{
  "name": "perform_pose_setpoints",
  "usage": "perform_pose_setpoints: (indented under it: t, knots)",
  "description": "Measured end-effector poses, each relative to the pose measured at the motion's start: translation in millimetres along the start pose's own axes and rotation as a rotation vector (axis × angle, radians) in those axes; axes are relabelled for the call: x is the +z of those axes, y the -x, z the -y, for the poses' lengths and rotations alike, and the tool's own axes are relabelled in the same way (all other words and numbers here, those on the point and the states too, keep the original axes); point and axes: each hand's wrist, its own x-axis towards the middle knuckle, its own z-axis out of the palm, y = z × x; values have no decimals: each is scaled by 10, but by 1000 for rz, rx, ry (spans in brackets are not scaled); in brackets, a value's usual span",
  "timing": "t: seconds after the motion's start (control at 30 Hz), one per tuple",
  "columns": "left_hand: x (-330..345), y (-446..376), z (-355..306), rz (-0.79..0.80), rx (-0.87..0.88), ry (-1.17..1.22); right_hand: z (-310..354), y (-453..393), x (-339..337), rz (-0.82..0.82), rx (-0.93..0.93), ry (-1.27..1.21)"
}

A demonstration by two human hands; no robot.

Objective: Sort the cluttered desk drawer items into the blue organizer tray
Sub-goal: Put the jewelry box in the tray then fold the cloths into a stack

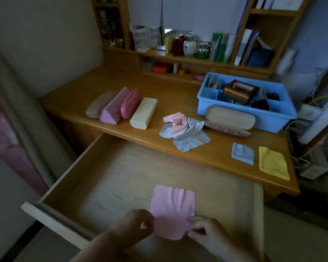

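A pink cloth (172, 208) is held over the open wooden drawer (110, 176). My left hand (134, 225) pinches its near left edge and my right hand (204, 231) pinches its near right edge. The blue organizer tray (248, 118) stands at the desk's back right, with a brown box (239, 90) and dark items in its compartments. An open tan glasses case (229, 117) leans against the tray's front. A pile of pink and pale blue cloths (182, 129) lies mid-desk. A folded blue cloth (242, 153) and a yellow cloth (273, 162) lie at the desk's right front.
Several glasses cases lie in a row at the desk's left: a mauve one (98, 104), a pink triangular one (114, 108), a pink oval one (130, 103) and a cream box (143, 113). Shelves with bottles (189, 46) stand behind. Cables and a power strip (318, 121) crowd the right edge.
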Motion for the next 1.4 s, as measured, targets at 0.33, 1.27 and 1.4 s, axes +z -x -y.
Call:
perform_pose_setpoints:
  t: [0.33, 1.27, 1.4]
  knots:
    - [19, -455, -5, -275, -240, 175, -36, -322, 1, -390, 173, -62]
    - [454, -655, -80, -251, 430, -497, -56, -467, 228, -390, -378, 682]
    - [506, -538, 17, -87, 387, -667, -211, -394, 208, -246, -330, 912]
